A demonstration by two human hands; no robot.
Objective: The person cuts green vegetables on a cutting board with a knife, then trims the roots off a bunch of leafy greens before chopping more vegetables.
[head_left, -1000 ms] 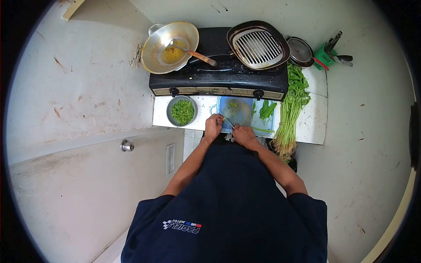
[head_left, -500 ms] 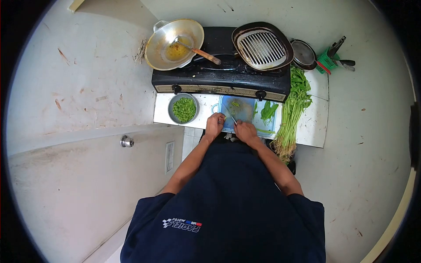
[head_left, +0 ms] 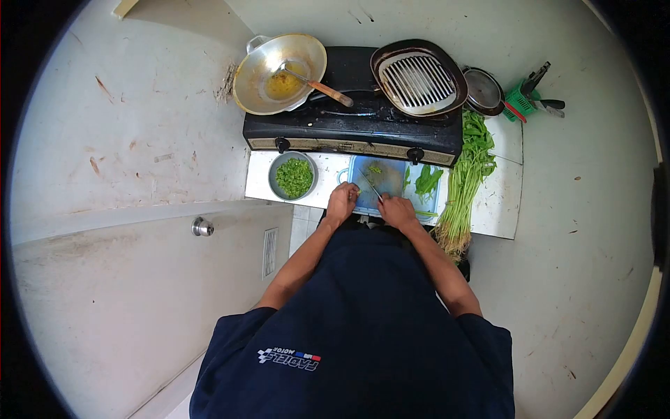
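Right hand [head_left: 398, 211] grips knife [head_left: 373, 187] over blue cutting board [head_left: 392, 183]; left hand [head_left: 342, 202] just beside; bowl [head_left: 313, 188] of chopped greens [head_left: 294, 177] stands left.

One left hand [head_left: 342, 202], one right hand [head_left: 398, 211]. One each: knife [head_left: 372, 186], board [head_left: 387, 183], bowl [head_left: 315, 178], greens bunch [head_left: 467, 181], stove [head_left: 335, 133], wok [head_left: 252, 80], ladle [head_left: 331, 91], grill pan [head_left: 419, 77], small pan [head_left: 481, 89], basket [head_left: 515, 103], doorknob [head_left: 202, 227], vent [head_left: 270, 251], shirt [head_left: 370, 307]. Two knobs [head_left: 282, 144]. Two chopped heaps [head_left: 294, 178]. Leaves [head_left: 426, 183] on board: at least two, overlapping, exact count unclear. Utensils [head_left: 536, 78] in basket: more than one, bunched, can't count.
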